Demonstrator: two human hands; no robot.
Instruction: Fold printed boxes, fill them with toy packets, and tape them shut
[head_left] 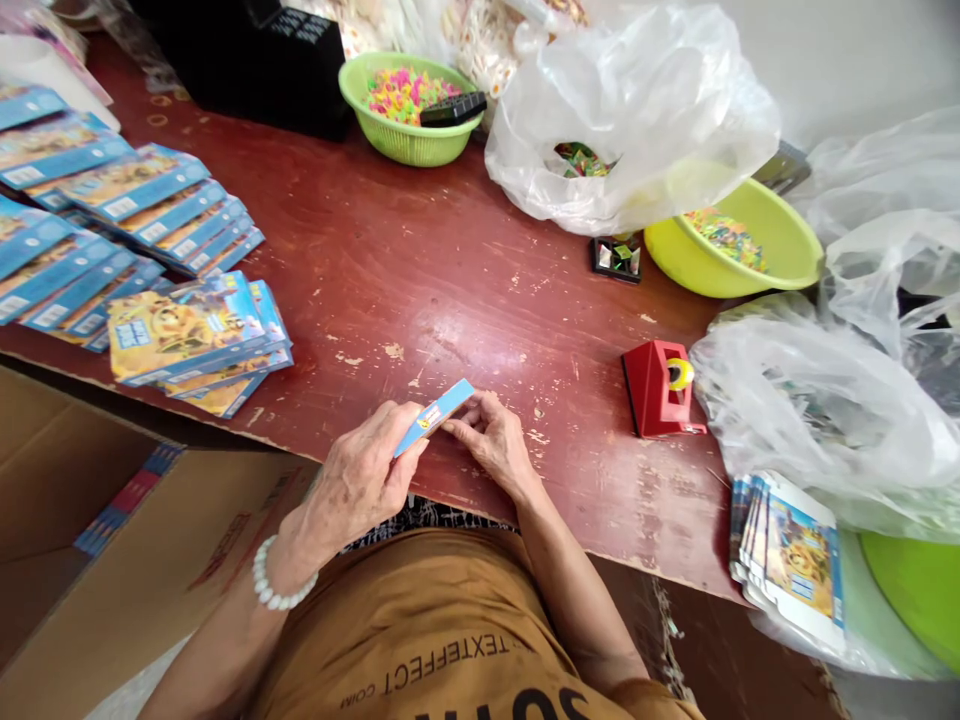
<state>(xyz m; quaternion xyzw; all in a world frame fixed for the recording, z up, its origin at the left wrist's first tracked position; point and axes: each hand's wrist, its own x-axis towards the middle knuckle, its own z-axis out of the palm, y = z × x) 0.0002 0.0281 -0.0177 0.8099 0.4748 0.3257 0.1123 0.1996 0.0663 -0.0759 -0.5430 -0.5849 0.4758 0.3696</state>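
A small flat blue cardboard box [433,416] is held on edge above the table's front, its narrow blue side facing up. My left hand [369,462] is closed around its near end, thumb on one side and fingers on the other. At the far end, my right hand [491,440] has its fingers curled against the box; the fingertips are partly hidden behind it. Left of my hands lies a loose stack of similar printed boxes [191,330]. To the right stands a red tape dispenser [652,390] with a yellow roll.
Rows of printed boxes [142,200] cover the table's left. A green basket [412,140], a yellow bowl [735,270] and plastic bags [622,110] line the back and right. Flat cartons [799,560] lie at the right edge; a large cardboard box [187,540] stands below left.
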